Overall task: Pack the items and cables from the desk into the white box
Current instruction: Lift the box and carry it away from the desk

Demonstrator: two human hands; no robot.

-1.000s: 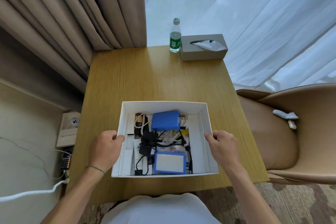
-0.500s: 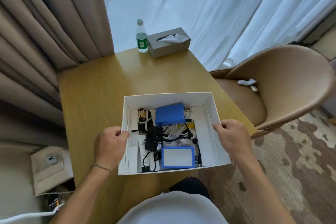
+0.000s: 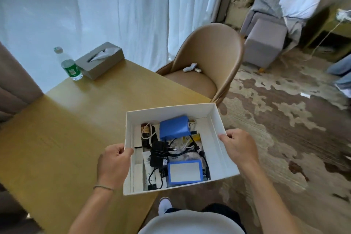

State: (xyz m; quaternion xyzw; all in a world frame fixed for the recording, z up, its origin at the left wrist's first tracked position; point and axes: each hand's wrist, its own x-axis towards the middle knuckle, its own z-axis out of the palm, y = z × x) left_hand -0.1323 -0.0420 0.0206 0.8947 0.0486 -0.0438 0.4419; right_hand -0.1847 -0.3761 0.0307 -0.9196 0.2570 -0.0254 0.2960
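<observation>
My left hand (image 3: 112,165) has its grip clamped on the left wall of the white box (image 3: 218,131), thumb hooked over the rim. My right hand (image 3: 238,148) has its grip clamped on the right wall, fingers curled over the edge. The box sits between both hands, partly over the counter (image 3: 66,129) corner and partly out over the patterned carpet (image 3: 284,138); can't tell if its base touches the counter. Inside, near end: a blue-edged pack with white face (image 3: 185,171). Beside it to the left a black power adapter (image 3: 158,155) with black cables (image 3: 197,148) tangled round it. Far end: a blue pack (image 3: 174,127), with a white cable (image 3: 150,135) looped just left of it. Further back on the counter, a green-label water bottle (image 3: 69,64) stands upright just beside a grey tissue box (image 3: 99,59). A tan chair (image 3: 205,66) stands beside the counter, sheer curtains (image 3: 95,5) behind.
</observation>
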